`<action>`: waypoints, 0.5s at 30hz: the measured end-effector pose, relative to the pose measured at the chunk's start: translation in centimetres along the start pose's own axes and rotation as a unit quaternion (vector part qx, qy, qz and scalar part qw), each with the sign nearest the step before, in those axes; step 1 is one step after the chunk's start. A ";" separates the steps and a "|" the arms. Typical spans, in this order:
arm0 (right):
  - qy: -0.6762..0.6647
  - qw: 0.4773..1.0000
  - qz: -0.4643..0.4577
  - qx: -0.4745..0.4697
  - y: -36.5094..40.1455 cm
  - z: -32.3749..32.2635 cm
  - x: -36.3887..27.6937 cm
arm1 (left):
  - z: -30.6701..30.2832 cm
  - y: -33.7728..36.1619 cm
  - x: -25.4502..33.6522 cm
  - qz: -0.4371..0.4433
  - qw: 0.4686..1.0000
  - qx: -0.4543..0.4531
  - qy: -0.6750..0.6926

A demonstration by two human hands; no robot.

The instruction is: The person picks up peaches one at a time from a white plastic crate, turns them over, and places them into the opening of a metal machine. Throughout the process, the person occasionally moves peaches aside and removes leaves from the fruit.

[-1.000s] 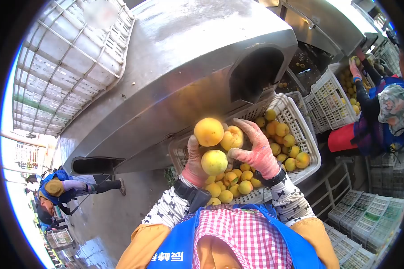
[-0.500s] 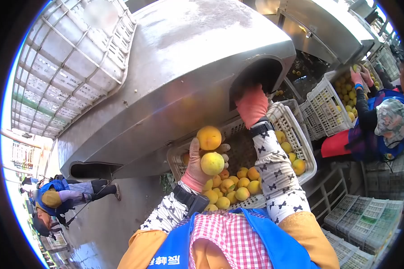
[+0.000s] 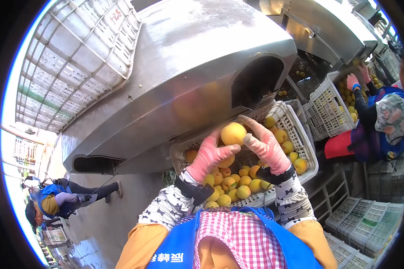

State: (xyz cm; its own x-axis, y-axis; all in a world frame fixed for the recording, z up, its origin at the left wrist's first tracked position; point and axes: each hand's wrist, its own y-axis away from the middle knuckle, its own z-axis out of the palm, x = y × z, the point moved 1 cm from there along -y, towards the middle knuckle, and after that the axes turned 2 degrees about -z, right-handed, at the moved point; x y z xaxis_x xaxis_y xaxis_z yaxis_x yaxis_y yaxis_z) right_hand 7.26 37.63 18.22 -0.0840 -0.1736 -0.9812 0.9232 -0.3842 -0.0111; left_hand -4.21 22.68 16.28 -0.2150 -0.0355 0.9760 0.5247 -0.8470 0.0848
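Observation:
My left hand (image 3: 211, 154), in a pink glove, is closed around yellow peaches above a white crate (image 3: 310, 154). One peach (image 3: 233, 133) sits on top, between both hands; a second peach (image 3: 226, 161) shows lower, partly covered by the left thumb. My right hand (image 3: 270, 148), also gloved, has its fingers and thumb curved about the upper peach's right side. Below both wrists, many yellow-orange peaches (image 3: 243, 192) lie along the crate's near side, and more rest at its right end.
A metal machine (image 3: 166, 101) with a dark opening (image 3: 258, 80) stands behind the crate. Another white crate (image 3: 90, 54) rests on top at left. To the right, a co-worker (image 3: 386, 121) reaches into a fruit-filled crate (image 3: 330, 110). Another person (image 3: 60, 197) stands far left. Crates (image 3: 363, 222) lie lower right.
My right hand has come out of the machine's opening and down to the upper peach. My left hand has moved slightly right and turned, still holding the peaches.

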 end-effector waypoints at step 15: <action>0.530 0.808 -0.046 0.253 -9.8 -2.5 3.4 | -1.7 1.3 -5.6 -0.172 0.977 0.101 0.075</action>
State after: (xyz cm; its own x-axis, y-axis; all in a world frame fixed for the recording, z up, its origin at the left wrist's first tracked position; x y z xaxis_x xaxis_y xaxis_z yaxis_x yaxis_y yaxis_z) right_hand -1.17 43.08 14.47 0.4719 0.6490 -0.5968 0.6379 -0.7186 -0.2770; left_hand -3.69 20.90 10.58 -0.5176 0.1426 0.8436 0.5482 -0.7017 0.4550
